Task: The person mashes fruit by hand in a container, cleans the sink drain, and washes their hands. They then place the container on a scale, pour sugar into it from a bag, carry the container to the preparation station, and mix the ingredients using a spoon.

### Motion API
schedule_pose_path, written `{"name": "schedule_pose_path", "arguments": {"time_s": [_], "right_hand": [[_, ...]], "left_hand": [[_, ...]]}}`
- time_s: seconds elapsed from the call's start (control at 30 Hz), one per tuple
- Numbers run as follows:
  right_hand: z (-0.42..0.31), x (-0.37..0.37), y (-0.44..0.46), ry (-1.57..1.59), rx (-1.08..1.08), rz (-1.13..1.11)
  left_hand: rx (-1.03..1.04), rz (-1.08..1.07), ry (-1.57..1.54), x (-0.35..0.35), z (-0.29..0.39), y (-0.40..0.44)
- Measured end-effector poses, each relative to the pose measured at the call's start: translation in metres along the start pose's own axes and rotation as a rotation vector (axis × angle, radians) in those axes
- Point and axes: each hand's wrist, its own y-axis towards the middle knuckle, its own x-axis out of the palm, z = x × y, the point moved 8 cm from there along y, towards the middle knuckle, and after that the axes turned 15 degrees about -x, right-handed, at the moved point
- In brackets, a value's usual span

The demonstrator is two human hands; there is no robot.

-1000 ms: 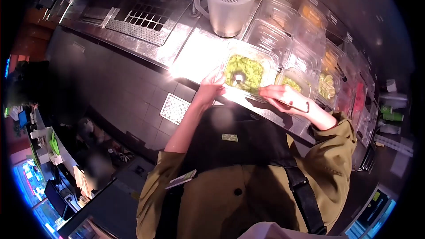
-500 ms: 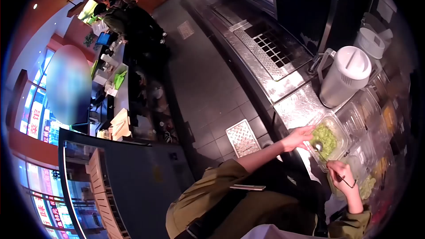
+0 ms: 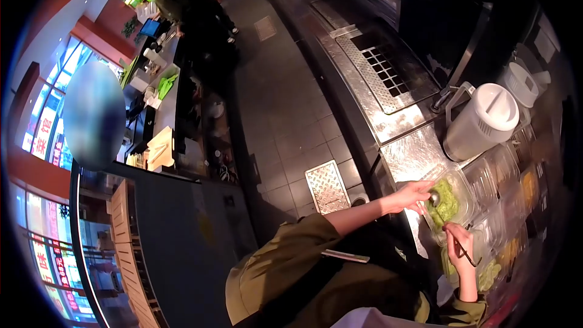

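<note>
A clear square container of chopped green food rests at the counter's front edge. My left hand grips its near left side, fingers against the wall. My right hand is closed around the thin dark handle of a spoon. The spoon's round metal end lies in the green food, near my left fingers. Just beyond my right hand, another container holds light green slices.
A white-lidded pitcher stands behind the container, and a drain grate is set in the steel counter. More clear containers line the right. Two people stand far off at another counter.
The view has swung left, so the counter and container now appear farther right. Both hands keep their holds. The spoon's end has shifted slightly within the green food.
</note>
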Motion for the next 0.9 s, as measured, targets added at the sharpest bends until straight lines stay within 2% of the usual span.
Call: {"name": "schedule_pose_path", "arguments": {"time_s": [0.1, 0.17, 0.2, 0.27, 0.33, 0.4, 0.47, 0.5, 0.6, 0.67, 0.73, 0.8, 0.87, 0.9], "right_hand": [[-0.003, -0.013, 0.011, -0.143, -0.08, -0.102], [0.013, -0.013, 0.0, -0.235, -0.11, -0.171], [0.026, -0.003, -0.011, -0.304, -0.088, -0.318], [0.015, -0.013, -0.013, -0.208, 0.017, -0.261], [-0.044, -0.033, 0.014, -0.135, 0.099, -0.073], [-0.047, -0.029, 0.015, -0.07, 0.072, -0.035], [-0.009, -0.002, -0.006, -0.025, -0.062, -0.128], [-0.001, -0.002, -0.006, -0.044, 0.06, -0.128], [0.014, -0.01, -0.01, -0.145, -0.013, -0.081], [0.03, -0.013, -0.006, -0.219, 0.074, -0.087], [0.026, 0.0, -0.003, -0.179, -0.204, -0.012], [0.022, 0.006, -0.009, -0.134, -0.188, -0.107], [-0.012, -0.023, 0.011, -0.022, -0.095, -0.224], [-0.032, -0.035, 0.022, 0.001, -0.139, -0.304]], "left_hand": [[0.071, 0.014, 0.004, -0.001, 0.009, -0.003], [0.035, 0.023, -0.002, -0.002, 0.005, 0.0], [0.019, 0.031, -0.002, -0.003, 0.005, 0.001], [0.035, 0.033, 0.006, -0.002, 0.009, -0.002], [0.028, 0.029, 0.007, 0.002, 0.01, -0.003], [-0.001, 0.029, 0.006, 0.002, 0.01, -0.006], [-0.02, 0.036, 0.007, 0.0, 0.008, -0.003], [-0.027, 0.037, 0.008, 0.0, 0.007, 0.0], [0.047, 0.038, 0.004, 0.0, 0.01, -0.001], [0.01, 0.035, -0.014, -0.002, 0.008, 0.0], [0.003, 0.029, -0.009, 0.0, 0.009, 0.002], [0.024, 0.05, -0.001, -0.001, 0.01, 0.0], [0.045, 0.049, -0.004, -0.001, 0.011, 0.003], [0.047, 0.065, -0.002, -0.001, 0.012, 0.001]]}}
